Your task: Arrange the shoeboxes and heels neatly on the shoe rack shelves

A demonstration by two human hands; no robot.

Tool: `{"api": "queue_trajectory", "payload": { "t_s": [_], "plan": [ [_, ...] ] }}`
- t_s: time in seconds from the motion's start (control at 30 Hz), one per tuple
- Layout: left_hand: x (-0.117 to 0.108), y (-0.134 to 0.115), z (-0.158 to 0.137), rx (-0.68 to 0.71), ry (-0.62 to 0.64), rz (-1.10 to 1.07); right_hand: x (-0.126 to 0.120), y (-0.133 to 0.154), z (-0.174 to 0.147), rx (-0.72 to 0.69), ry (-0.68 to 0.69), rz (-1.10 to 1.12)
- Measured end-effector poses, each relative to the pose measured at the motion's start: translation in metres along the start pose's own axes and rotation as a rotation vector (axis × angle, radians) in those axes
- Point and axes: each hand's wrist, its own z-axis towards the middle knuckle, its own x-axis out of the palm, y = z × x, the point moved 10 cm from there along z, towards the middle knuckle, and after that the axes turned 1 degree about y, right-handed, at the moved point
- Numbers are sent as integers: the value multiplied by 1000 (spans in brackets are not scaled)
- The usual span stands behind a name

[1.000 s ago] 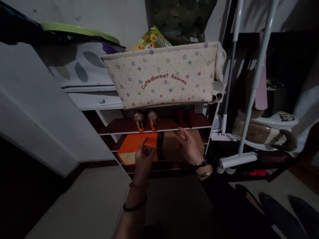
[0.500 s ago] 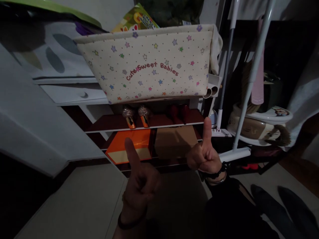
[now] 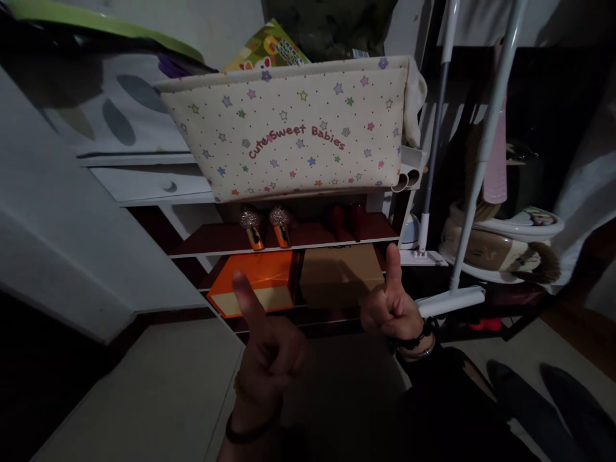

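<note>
My left hand [image 3: 269,353] is held up in front of the low shelf, its index finger pointing up and the other fingers curled in, with nothing in them. Behind its fingertip, on the lower shelf, sits an orange box [image 3: 264,273]. My right hand [image 3: 392,308] makes the same shape to the right, also holding nothing. It is nearest to a brown cardboard box [image 3: 341,273], which stands beside the orange one. Neither hand touches a box. A pair of glittery-heeled shoes [image 3: 260,228] and a dark red pair [image 3: 345,221] rest on the shelf above.
A cream star-print fabric basket [image 3: 298,128] stands on top, with a colourful packet [image 3: 272,48] sticking out. To the left is a white drawer [image 3: 154,184]. Mop handles [image 3: 486,141] and a brown and white pot-like container [image 3: 495,240] stand to the right. Dark shoes [image 3: 524,391] lie at lower right.
The view has shifted slightly, so the shelf and basket sit a little lower and further right. Both index fingertips are slightly lower and further left in the picture. Both hands keep their shape.
</note>
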Motion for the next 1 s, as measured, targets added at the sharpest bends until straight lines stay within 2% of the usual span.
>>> {"api": "queue_trajectory", "payload": {
  "t_s": [0.33, 0.5, 0.57, 0.67, 0.77, 0.83, 1.0],
  "plan": [
    [-1, -1, -5, -8, -31, -20, -9, -12, -4, 204, -161, -111],
    [-12, 14, -7, -151, -193, 1, -3, 12, 7, 64, -252, -95],
    [-14, 20, -7, -173, -213, 36, -1, 16, 11, 27, -278, -115],
    [-23, 34, -11, -227, -223, 243, -5, 13, 8, 27, -349, -229],
    [-43, 60, -28, -422, -254, 612, -9, 0, -2, 147, -382, -498],
    [-57, 78, -48, -580, -275, 794, -9, -16, -10, 277, -340, -682],
    [-83, 102, -97, -769, -329, 935, -10, -57, -39, 520, -263, -868]
  ]
}}
